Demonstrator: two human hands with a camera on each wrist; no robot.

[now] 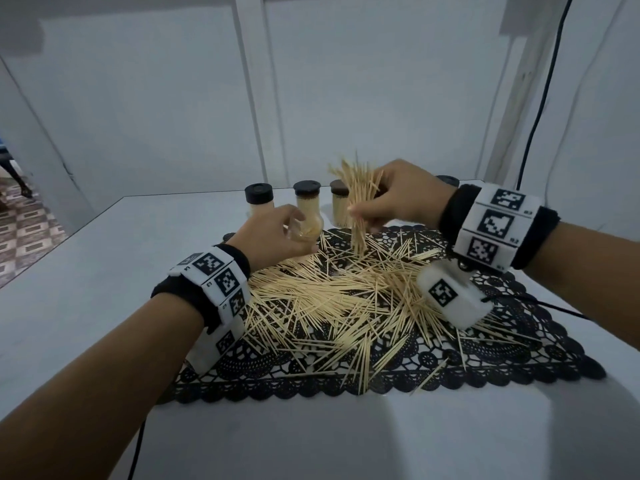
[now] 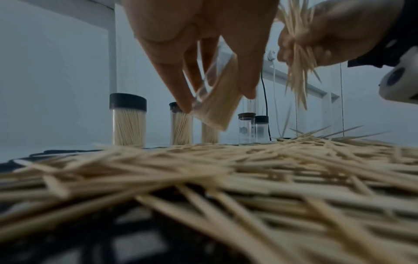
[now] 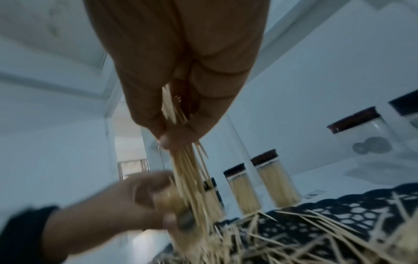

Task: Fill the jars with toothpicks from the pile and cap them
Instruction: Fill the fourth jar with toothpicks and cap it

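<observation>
A flat, pale grey-white table (image 1: 104,271) carries everything; a black lace doily with a scalloped edge (image 1: 519,358) lies spread on its middle; a loose pile of pale wooden toothpicks (image 1: 329,299) is scattered across the doily, some straying toward its near edge; just beyond the doily's far edge three clear cylindrical jars stand upright in a row, each packed with toothpicks and closed by a dark round cap (image 1: 259,194) (image 1: 307,188) (image 1: 338,194); further right along that far edge stand two more clear capped jars (image 2: 246,128) (image 2: 262,127), which look empty.

pale wooden toothpicks (image 1: 329,299), black lace mat (image 1: 502,358)
</observation>
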